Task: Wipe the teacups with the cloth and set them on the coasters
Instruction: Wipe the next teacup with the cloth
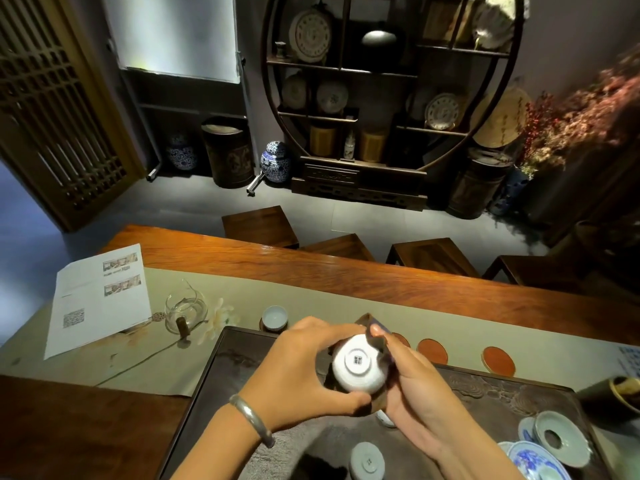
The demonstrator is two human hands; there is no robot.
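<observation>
- One pale upturned porcelain cup [367,460] is sitting nearest, on the dark carved wooden tray [221,368].
- The left hand [304,368] and right hand [412,386] are both closing around one white round teacup [358,367], base up, with the brown cloth [379,344] wrapping between them.
- Three round red coasters [498,361] are lying bare beyond on the worktop [346,268]; a fourth is carrying one pale blue cup [274,317].

white teacup [358,364] lying bottom-up in the dark cloth [375,336] you are holding, another cup [274,317] sitting upright on a coaster, two bare red coasters [432,350] waiting to its right, a pale cup [367,460] resting inverted on the tray
</observation>
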